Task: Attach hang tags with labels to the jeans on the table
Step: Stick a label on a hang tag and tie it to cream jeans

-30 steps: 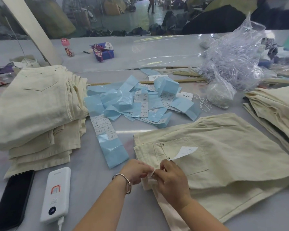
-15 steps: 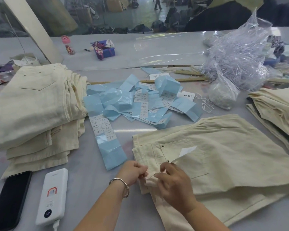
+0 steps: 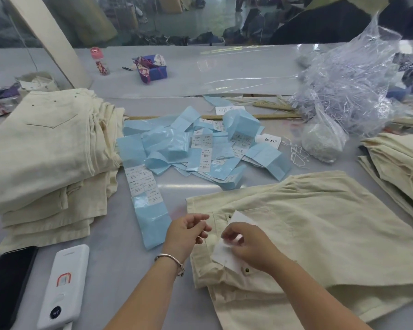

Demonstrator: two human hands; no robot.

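I see the grey counter (image 3: pixel 224 75); cream jeans (image 3: pixel 320 225) lie flat on it, front right; my right hand (image 3: pixel 250 244) pinches a white hang tag (image 3: pixel 221 254) at their waistband; my left hand (image 3: pixel 188 231) hovers beside it, fingers curled, apparently pinching the tag's thin string.

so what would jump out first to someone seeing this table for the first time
Probably the heap of pale blue label strips at the table's middle, bright against all the cream cloth. Next, the two hands at the near edge: the right hand pinches a white hang tag at the waistband of the cream jeans, and the left hand has its fingers curled beside it. A tall stack of folded jeans fills the left side.
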